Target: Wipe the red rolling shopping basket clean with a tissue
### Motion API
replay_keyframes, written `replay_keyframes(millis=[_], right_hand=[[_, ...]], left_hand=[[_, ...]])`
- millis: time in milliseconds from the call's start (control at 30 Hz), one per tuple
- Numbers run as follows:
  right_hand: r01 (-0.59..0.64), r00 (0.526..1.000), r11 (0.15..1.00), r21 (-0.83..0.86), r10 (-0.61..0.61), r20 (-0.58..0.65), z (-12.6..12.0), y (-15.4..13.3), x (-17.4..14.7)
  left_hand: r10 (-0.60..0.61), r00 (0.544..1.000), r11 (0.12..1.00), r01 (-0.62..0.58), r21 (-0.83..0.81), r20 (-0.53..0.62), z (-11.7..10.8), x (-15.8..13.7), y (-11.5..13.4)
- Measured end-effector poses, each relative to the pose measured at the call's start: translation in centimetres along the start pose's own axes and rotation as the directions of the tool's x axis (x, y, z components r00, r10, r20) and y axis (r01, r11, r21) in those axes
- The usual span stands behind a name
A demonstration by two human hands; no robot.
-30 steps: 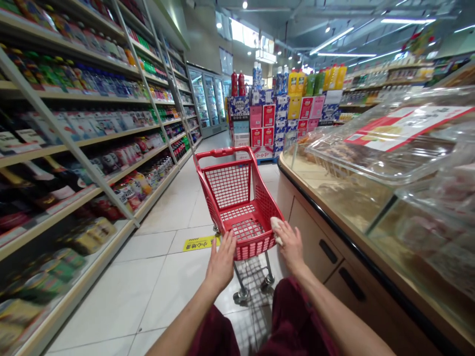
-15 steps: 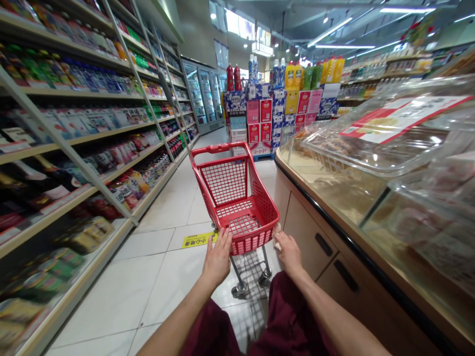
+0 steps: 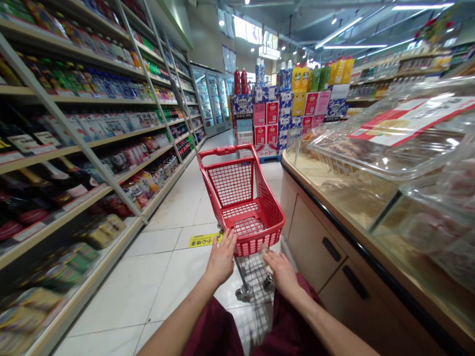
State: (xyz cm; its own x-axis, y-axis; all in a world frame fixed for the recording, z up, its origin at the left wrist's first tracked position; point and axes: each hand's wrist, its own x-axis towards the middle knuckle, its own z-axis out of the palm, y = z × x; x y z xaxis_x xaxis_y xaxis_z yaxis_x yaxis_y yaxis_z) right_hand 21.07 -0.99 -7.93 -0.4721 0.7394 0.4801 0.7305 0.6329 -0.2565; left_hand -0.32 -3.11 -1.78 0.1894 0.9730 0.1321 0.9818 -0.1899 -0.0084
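A red plastic shopping cart (image 3: 260, 212) stands before me on the floor, its handle at the far side and its mesh basket empty. My left hand (image 3: 221, 259) lies with fingers stretched out against the basket's near left corner. Between the fingers of my right hand (image 3: 281, 271) is a small whitish cloth (image 3: 265, 253), mostly covered by the hand. That cloth is by the basket's near face, below the rim; whether it touches the plastic I cannot tell.
To the left run shelves (image 3: 100, 143) of bottles, cans and packs. A wood-sided counter (image 3: 315, 232) with a clear lid (image 3: 374, 148) borders the right. Stacked drink cartons (image 3: 267, 118) stand ahead. A yellow floor sticker (image 3: 202, 240) lies left of the cart.
My right hand has moved left with the cloth, from the basket's near right corner to its near face. My left hand keeps to the near left corner. The view has shifted slightly.
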Motion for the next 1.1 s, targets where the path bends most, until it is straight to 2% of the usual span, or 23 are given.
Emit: replay_keyframes(millis=[100, 167, 300, 367, 500, 567, 700, 733, 767, 867, 933, 1067, 1100], right_hand=[[0.154, 0.977, 0.988, 0.025, -0.149, -0.15, 0.2, -2.1, 1.0], [0.202, 0.964, 0.979, 0.026, -0.193, -0.184, 0.7, -3.4, 1.9], [0.098, 0.995, 0.995, 0.03, -0.098, 0.003, 2.7, -4.6, 1.8], [0.073, 0.996, 0.997, 0.035, -0.074, 0.043, 2.5, -4.2, 1.2], [0.098, 0.984, 0.995, 0.022, -0.094, -0.153, 0.0, -2.2, 1.3], [0.063, 0.983, 0.998, -0.001, -0.063, -0.172, -0.6, -1.4, 1.6], [-0.018, 0.997, 0.999, -0.029, 0.02, 0.073, 0.2, -0.5, 0.7], [-0.022, 0.995, 0.999, -0.029, 0.024, 0.095, 0.4, -0.2, 0.3], [-0.017, 0.997, 0.999, -0.027, 0.019, 0.078, 0.3, 0.0, -0.1], [-0.003, 0.993, 0.999, -0.033, -0.001, -0.118, -0.7, 1.2, -0.2], [-0.034, 0.986, 0.998, -0.051, 0.025, -0.166, -1.1, 1.8, 0.1], [-0.101, 0.994, 0.991, -0.083, 0.105, 0.041, -0.7, 2.6, -0.2], [-0.098, 0.993, 0.992, -0.085, 0.104, 0.058, -0.6, 2.7, -0.4]], left_hand=[[0.012, 1.0, 1.0, -0.012, 0.005, 0.011, 0.0, 0.0, -0.1], [0.001, 1.0, 1.0, -0.001, 0.017, 0.014, 0.0, 0.0, -0.2], [0.013, 1.0, 0.999, -0.013, 0.047, 0.008, 0.1, -0.1, -0.6], [0.033, 0.999, 0.998, -0.032, 0.056, -0.007, 0.2, -0.2, -0.7], [0.019, 0.998, 0.997, -0.015, 0.074, -0.054, 0.5, -0.4, -0.5], [0.006, 0.997, 0.996, 0.001, 0.091, -0.073, 0.7, -0.4, -0.1], [0.016, 0.996, 0.996, -0.009, 0.092, -0.084, 0.8, -0.5, 0.5], [0.018, 0.997, 0.996, -0.011, 0.083, -0.081, 0.8, -0.5, 0.6], [0.017, 0.997, 0.997, -0.011, 0.075, -0.079, 0.7, -0.5, 0.7], [0.01, 0.996, 0.998, -0.004, 0.068, -0.089, 0.5, -0.3, 1.1], [0.0, 0.994, 0.997, 0.008, 0.078, -0.11, 0.3, 0.0, 1.6], [-0.008, 0.993, 0.996, 0.019, 0.09, -0.119, 0.4, 0.5, 2.6], [-0.006, 0.993, 0.996, 0.015, 0.085, -0.115, 0.5, 0.5, 2.7]])
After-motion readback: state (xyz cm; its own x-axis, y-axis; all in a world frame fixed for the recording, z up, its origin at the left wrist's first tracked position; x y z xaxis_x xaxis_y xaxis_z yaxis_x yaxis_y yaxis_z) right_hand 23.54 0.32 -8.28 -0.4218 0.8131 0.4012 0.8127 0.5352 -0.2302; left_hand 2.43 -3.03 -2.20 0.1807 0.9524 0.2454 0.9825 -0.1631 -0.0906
